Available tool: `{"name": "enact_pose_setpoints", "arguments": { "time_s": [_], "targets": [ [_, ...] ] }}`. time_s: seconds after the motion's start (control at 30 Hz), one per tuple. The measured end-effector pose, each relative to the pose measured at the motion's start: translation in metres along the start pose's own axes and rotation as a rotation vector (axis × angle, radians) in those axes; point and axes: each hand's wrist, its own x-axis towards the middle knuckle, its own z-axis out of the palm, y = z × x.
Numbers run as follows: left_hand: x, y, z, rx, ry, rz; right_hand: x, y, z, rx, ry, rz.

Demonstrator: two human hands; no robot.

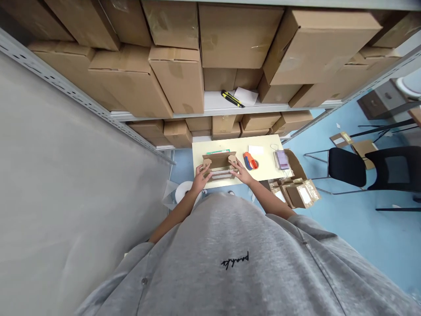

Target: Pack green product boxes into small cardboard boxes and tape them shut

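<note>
A small open cardboard box [220, 163] sits on the pale yellow table with its flaps raised. My left hand [199, 179] grips its left end, thumb toward the near side and fingers by the end flap. At the opposite end, my right hand [242, 173] holds the box in the same way, its fingers against the right flap. Just right of that hand lies an orange and blue tape dispenser [251, 161]. A green-edged flat item [218, 152] shows partly behind the box.
On the yellow table [204, 149] are a white paper [255, 149] and a purple pack [282, 159]. Shelves of cardboard boxes [241, 37] stand ahead, with a yellow-black box cutter [232, 98] on one. Flattened cardboard [297, 193] and a black chair [347, 166] are at right; a grey wall [66, 175] is left.
</note>
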Motion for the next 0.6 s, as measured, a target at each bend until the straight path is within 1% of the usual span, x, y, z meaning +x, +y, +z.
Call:
{"name": "enact_pose_setpoints", "arguments": {
  "time_s": [0.13,0.27,0.37,0.43,0.5,0.6],
  "targets": [
    [0.002,0.0,0.01,-0.007,0.025,-0.003,0.002,0.012,-0.003,0.033,0.013,0.018],
    [0.003,0.001,0.019,-0.001,0.077,-0.009,0.006,0.021,0.0,0.103,0.123,0.058],
    [0.003,0.002,0.026,-0.032,0.171,-0.05,0.011,0.026,0.006,0.146,0.213,0.046],
    [0.005,0.003,0.03,-0.083,0.239,-0.095,0.014,0.028,0.009,0.174,0.245,0.05],
    [0.008,0.006,0.03,-0.107,0.255,-0.111,0.016,0.03,0.009,0.198,0.237,0.065],
    [0.014,0.013,0.023,-0.02,0.198,-0.071,0.019,0.031,0.003,0.175,0.167,0.066]
  ]
}}
